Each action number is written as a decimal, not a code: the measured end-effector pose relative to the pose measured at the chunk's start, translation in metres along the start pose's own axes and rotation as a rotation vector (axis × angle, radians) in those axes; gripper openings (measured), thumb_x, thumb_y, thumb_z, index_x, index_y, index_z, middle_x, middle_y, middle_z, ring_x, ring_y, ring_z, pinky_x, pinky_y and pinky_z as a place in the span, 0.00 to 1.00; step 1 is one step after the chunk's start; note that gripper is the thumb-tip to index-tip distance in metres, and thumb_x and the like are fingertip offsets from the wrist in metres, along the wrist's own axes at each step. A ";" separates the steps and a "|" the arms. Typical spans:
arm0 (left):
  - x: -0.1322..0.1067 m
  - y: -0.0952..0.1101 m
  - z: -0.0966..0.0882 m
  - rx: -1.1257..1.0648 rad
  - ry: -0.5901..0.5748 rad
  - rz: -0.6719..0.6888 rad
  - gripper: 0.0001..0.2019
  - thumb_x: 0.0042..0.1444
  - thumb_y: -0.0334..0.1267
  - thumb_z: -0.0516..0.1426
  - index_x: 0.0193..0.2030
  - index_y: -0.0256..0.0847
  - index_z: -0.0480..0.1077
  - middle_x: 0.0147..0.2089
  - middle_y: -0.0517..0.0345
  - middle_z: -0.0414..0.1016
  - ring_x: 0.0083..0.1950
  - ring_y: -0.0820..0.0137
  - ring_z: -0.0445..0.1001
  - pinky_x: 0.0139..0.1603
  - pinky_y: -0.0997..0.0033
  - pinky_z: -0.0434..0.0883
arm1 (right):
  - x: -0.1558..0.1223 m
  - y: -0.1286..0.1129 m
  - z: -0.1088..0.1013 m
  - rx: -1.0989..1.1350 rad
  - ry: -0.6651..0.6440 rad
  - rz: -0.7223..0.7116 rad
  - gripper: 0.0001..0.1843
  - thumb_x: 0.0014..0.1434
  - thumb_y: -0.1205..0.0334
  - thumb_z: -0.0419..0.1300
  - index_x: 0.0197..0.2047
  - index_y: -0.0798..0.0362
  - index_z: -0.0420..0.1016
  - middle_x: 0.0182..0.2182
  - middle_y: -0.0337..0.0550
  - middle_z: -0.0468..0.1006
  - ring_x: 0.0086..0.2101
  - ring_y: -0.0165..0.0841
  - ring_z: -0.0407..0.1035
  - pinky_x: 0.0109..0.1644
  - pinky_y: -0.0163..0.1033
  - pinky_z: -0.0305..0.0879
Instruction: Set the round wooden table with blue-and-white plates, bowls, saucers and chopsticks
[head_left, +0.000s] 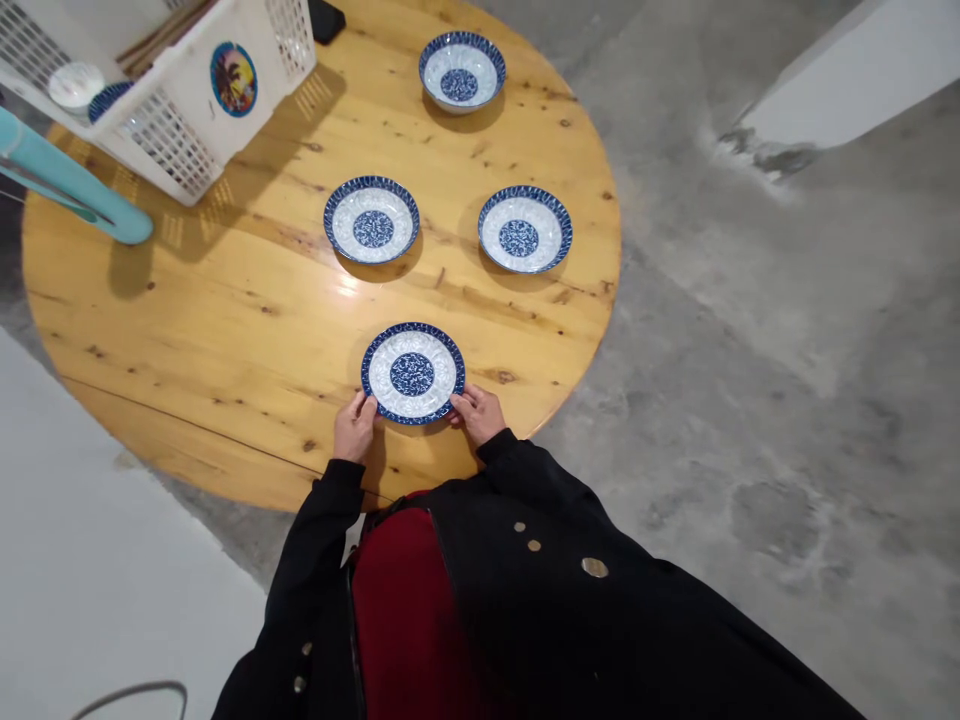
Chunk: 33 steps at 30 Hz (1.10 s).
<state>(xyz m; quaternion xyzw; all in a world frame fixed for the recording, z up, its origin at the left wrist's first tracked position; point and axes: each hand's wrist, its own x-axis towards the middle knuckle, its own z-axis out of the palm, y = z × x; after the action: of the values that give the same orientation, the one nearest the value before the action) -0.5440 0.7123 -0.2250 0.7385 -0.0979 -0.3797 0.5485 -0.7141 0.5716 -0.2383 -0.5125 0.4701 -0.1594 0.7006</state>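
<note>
A blue-and-white patterned plate is at the near side of the round wooden table. My left hand grips its left rim, thumb on top and fingers beneath. On the opposite rim my right hand holds it the same way. Whether the plate touches the wood or hangs just above it, I cannot tell. Beyond it lie two similar dishes, one patterned dish to the left and another dish to the right. A deeper patterned bowl sits at the far side.
A white plastic basket with a round palm-tree sticker stands at the back left, holding chopsticks and dishes. Beside it a turquoise object juts over the table. A black item lies behind the basket. At upper right, a white pillar meets the concrete floor.
</note>
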 end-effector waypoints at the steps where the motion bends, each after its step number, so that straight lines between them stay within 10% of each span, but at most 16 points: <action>1: 0.000 0.000 0.000 -0.002 0.000 -0.001 0.22 0.51 0.52 0.60 0.44 0.35 0.75 0.37 0.53 0.77 0.36 0.69 0.74 0.39 0.72 0.75 | 0.000 0.000 0.000 0.005 0.003 -0.002 0.21 0.45 0.44 0.65 0.31 0.52 0.69 0.18 0.35 0.73 0.21 0.29 0.70 0.23 0.32 0.68; 11: 0.001 -0.004 -0.007 -0.040 0.020 -0.017 0.22 0.53 0.52 0.59 0.46 0.36 0.75 0.31 0.58 0.76 0.32 0.70 0.76 0.35 0.73 0.77 | 0.000 -0.007 -0.013 -0.120 0.112 -0.021 0.25 0.48 0.44 0.63 0.40 0.57 0.72 0.20 0.37 0.75 0.18 0.29 0.69 0.20 0.32 0.65; 17: -0.001 -0.008 -0.006 -0.193 0.080 -0.137 0.17 0.58 0.50 0.56 0.41 0.36 0.71 0.22 0.63 0.70 0.21 0.74 0.73 0.20 0.79 0.71 | 0.061 -0.045 -0.027 -0.215 0.193 -0.237 0.20 0.49 0.50 0.62 0.40 0.57 0.73 0.22 0.38 0.77 0.19 0.28 0.70 0.25 0.32 0.69; 25: -0.002 -0.008 -0.007 -0.211 0.096 -0.200 0.11 0.62 0.43 0.53 0.38 0.37 0.68 0.20 0.64 0.69 0.18 0.75 0.73 0.16 0.81 0.68 | 0.176 -0.107 0.046 -0.131 0.124 -0.057 0.03 0.53 0.65 0.60 0.31 0.54 0.68 0.21 0.36 0.74 0.19 0.25 0.68 0.21 0.29 0.67; 33: -0.007 -0.006 -0.003 -0.210 0.116 -0.218 0.12 0.61 0.44 0.52 0.36 0.37 0.69 0.19 0.63 0.70 0.17 0.74 0.73 0.15 0.82 0.66 | 0.227 -0.125 0.095 -0.100 0.103 0.032 0.05 0.61 0.70 0.53 0.33 0.54 0.64 0.22 0.37 0.72 0.22 0.27 0.71 0.25 0.31 0.71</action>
<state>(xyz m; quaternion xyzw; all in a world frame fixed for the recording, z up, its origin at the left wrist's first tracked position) -0.5484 0.7206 -0.2272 0.7041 0.0550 -0.4017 0.5829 -0.4882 0.4123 -0.2393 -0.5302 0.5210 -0.1506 0.6517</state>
